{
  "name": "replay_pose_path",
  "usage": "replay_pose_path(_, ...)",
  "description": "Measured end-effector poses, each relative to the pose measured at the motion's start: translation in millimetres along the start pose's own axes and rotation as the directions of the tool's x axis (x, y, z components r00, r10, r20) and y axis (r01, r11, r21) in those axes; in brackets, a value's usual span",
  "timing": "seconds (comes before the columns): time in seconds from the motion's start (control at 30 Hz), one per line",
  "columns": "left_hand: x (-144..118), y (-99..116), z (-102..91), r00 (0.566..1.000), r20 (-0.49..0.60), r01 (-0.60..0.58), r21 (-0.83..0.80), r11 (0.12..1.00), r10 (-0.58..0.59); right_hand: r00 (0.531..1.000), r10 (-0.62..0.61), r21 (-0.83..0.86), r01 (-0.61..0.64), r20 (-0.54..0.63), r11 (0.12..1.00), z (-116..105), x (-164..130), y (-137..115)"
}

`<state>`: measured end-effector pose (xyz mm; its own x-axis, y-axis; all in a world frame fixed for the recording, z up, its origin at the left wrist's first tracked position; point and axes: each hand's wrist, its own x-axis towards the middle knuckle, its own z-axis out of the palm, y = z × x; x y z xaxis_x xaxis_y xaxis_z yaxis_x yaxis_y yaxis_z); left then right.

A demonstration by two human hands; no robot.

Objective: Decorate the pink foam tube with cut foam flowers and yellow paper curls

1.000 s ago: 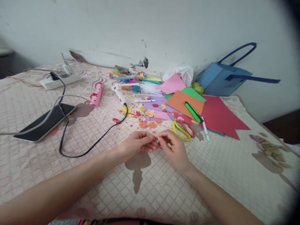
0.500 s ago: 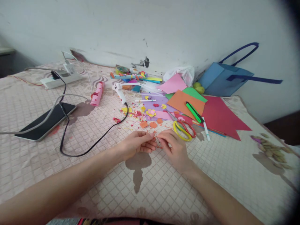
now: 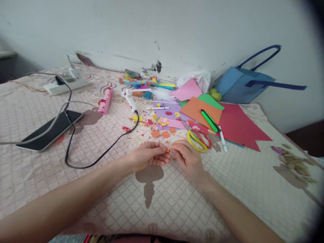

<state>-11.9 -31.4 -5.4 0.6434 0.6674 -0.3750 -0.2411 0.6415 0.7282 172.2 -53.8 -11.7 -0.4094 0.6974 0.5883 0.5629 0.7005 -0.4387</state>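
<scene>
Between my fingertips is a small orange paper piece (image 3: 168, 150), mostly covered by the fingers. My left hand (image 3: 152, 153) pinches it between thumb and index finger, with the other fingers loosely curled below. Fingers bent, my right hand (image 3: 188, 157) closes on the piece from the right side. Just beyond the hands lie an orange paper disc (image 3: 165, 134) and an orange paper scrap (image 3: 155, 134). Scissors (image 3: 198, 140) with yellow and red handles rest close to my right hand. A yellow paper flower with a pink centre (image 3: 163, 121) sits farther back.
A white glue gun (image 3: 130, 101) trails a black cord at the centre left. Further left are a pink paper roll (image 3: 105, 101), a dark tablet-like device (image 3: 50, 131) and a power strip (image 3: 65, 86). Red paper (image 3: 240, 125), a green marker (image 3: 209, 120) and a blue bag (image 3: 243, 86) are on the right.
The orange piece shows more clearly between my fingertips now. Both hands stay nearly in place, with only slight finger movement.
</scene>
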Motion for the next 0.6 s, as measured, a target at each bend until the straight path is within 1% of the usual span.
replay_pose_path(0.13,-1.8,1.5,2.3,1.000,-0.006,-0.006,0.073,0.997,0.007,0.999,-0.013,0.005,0.012,0.041,1.000,0.5,-1.8,1.1)
replay_pose_path(0.2,-2.4,2.2,3.0,1.000,0.010,-0.010,0.091,0.996,0.009,0.998,-0.016,0.011,0.016,0.054,1.000,0.5,-2.4,1.7)
replay_pose_path(0.3,-2.4,2.6,2.8,0.999,0.039,-0.001,0.077,0.997,-0.002,0.999,-0.020,0.021,0.019,0.043,1.000,0.1,-2.2,2.2)
replay_pose_path(0.43,-1.8,2.0,1.8,0.999,0.045,0.005,0.045,0.999,-0.007,1.000,0.006,0.075,-0.008,0.022,0.997,-1.2,0.3,-0.7)
replay_pose_path(0.5,-1.7,1.7,1.9,0.999,0.043,-0.003,0.032,0.999,0.002,0.997,0.072,0.128,-0.072,0.010,0.989,-1.7,2.1,-4.1)
replay_pose_path(0.57,-1.5,1.2,2.4,0.999,0.020,-0.030,0.032,0.999,0.029,0.978,0.207,0.216,-0.204,0.008,0.955,-1.9,3.9,-7.9)
replay_pose_path(0.6,-1.3,0.9,2.6,0.999,-0.003,-0.053,0.044,0.998,0.054,0.958,0.284,0.264,-0.280,0.023,0.923,-1.8,4.8,-9.5)
